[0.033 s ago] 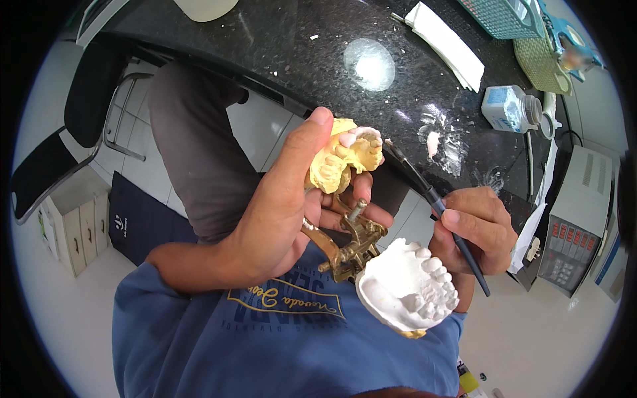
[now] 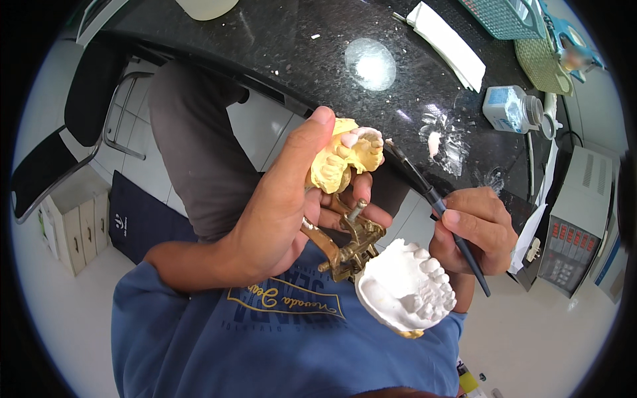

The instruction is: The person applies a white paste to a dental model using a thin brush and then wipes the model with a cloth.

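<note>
My left hand [image 2: 279, 192] is closed round a brass dental articulator [image 2: 352, 249], its thumb pressed against a yellow plaster dental model [image 2: 330, 162]. Pale pinkish-white material [image 2: 361, 138] covers part of that model's teeth. From the articulator's other arm hangs a white plaster dental model [image 2: 405, 288], its row of teeth turned up and to the right. Between thumb and fingers, my right hand [image 2: 478, 229] grips a slim dark-handled brush [image 2: 431, 198]. The tip is beside the right edge of the yellow model; I cannot tell whether they touch.
On the black speckled countertop [image 2: 292, 40] are white smears with a small pinkish lump [image 2: 434, 144], a folded white paper [image 2: 448, 46] and an open plastic jar [image 2: 511, 108]. Baskets [image 2: 541, 63] stand at the far right, above a grey control unit [image 2: 577, 219]. A black chair [image 2: 93, 99] is at left.
</note>
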{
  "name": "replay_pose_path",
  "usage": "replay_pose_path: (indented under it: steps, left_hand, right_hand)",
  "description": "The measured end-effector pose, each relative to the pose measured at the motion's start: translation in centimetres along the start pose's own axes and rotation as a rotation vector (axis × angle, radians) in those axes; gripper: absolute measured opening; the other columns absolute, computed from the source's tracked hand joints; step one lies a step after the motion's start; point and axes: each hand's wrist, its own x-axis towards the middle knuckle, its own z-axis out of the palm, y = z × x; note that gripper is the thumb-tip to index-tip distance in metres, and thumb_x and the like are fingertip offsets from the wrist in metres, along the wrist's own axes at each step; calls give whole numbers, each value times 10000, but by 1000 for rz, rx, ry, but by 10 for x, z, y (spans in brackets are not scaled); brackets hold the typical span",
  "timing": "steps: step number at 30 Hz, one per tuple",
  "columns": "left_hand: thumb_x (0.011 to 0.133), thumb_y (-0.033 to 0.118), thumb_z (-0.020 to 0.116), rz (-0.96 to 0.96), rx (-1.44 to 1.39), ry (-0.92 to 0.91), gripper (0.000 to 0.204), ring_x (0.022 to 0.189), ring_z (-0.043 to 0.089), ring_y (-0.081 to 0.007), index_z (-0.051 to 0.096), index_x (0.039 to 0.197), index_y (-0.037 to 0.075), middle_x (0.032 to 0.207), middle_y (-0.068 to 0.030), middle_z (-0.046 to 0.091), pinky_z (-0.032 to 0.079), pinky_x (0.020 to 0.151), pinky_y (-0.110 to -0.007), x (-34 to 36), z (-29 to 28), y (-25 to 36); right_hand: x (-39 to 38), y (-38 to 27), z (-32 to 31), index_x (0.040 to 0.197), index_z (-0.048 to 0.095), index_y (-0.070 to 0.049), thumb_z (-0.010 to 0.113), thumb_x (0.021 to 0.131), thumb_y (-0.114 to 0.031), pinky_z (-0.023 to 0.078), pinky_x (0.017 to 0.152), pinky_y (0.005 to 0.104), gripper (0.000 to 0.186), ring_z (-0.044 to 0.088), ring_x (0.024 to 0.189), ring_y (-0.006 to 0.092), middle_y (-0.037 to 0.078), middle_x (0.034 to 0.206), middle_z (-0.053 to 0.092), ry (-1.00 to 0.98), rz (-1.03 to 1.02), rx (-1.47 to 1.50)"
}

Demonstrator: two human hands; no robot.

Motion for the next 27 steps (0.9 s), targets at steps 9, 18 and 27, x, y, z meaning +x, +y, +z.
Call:
replay_pose_path:
  steps: [9,18,27]
  left_hand:
    - [972,547,258,5,-31,-12,613,750,673,-344,579,1034,29,720,-107,568,547,729,-408,1,-2,-1]
    - [967,558,261,-10,-32,-6,620,752,674,-346,575,1032,27,716,-97,566,539,699,-392,1,0,0]
    - [967,559,256,6,-36,4,627,748,673,-346,583,1014,26,710,-95,558,539,694,-393,0,0,0]
  right_hand:
    - [1,0,4,943,645,-25,766,650,54,531,535,282,326,640,625,208,103,734,638,-5,23,2]
    - [-1,-3,0,941,644,-30,763,644,65,533,547,285,334,643,641,214,103,749,640,-10,57,14]
    - [2,-2,4,943,644,-23,763,637,71,531,543,288,341,641,636,217,109,754,640,-17,33,16]
